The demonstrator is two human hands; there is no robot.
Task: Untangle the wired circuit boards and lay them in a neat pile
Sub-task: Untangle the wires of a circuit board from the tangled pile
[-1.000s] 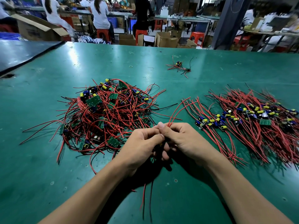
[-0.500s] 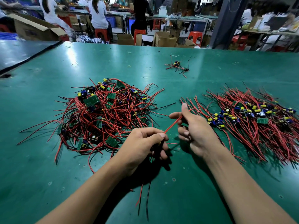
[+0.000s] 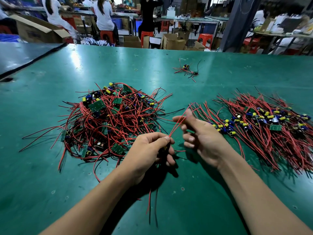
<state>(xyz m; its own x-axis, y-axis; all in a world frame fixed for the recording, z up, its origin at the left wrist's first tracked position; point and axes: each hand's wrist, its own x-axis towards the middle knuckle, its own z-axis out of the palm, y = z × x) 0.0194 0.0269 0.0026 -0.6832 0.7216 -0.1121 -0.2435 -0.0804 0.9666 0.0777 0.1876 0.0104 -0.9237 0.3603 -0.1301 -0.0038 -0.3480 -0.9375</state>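
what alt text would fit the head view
A person's left hand pinches red wires that pass between the blurred fingers of the right hand above a green table. A tangled heap of wired circuit boards lies left, a neater pile right.

Green table lies bare near and far; the tangled heap blocks the left, the sorted pile the right, and red wires cross the gap between.

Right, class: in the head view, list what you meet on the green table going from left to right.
Tangled pile → left hand, gripping red wires → right hand → neat pile.
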